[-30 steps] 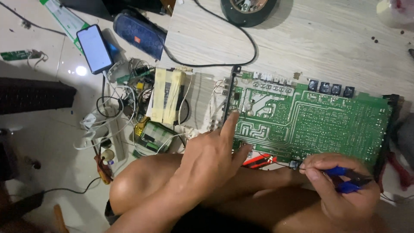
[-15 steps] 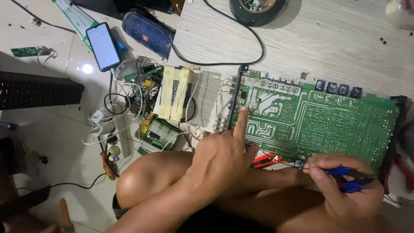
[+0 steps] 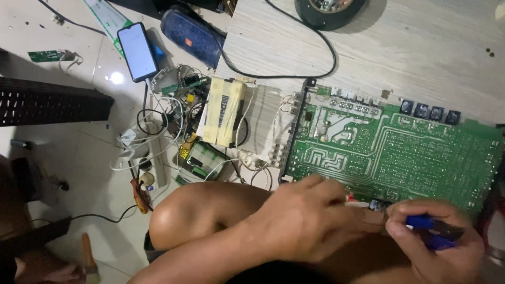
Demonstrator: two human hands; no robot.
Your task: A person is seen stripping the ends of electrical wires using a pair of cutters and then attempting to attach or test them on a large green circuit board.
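A large green circuit board (image 3: 400,152) lies solder side up in front of me, with its near edge by my legs. My right hand (image 3: 436,242) is shut on a blue-handled tool (image 3: 434,231) at the board's near edge. My left hand (image 3: 310,221) reaches across my knee to that same edge, fingers curled toward a small red and white piece (image 3: 353,200) beside the tool tip. Whether the left fingers pinch anything is hidden.
A cream transformer block (image 3: 223,110) and tangled wires sit left of the board. A smartphone (image 3: 138,51) and a dark blue speaker (image 3: 193,34) lie farther back. A black cable (image 3: 294,73) runs over the wooden panel. A power strip (image 3: 144,173) and a black grille (image 3: 52,102) are at left.
My left hand has slid off the board face, where its finger pointed, down and right to the near edge beside the right hand. The view has shifted a little.
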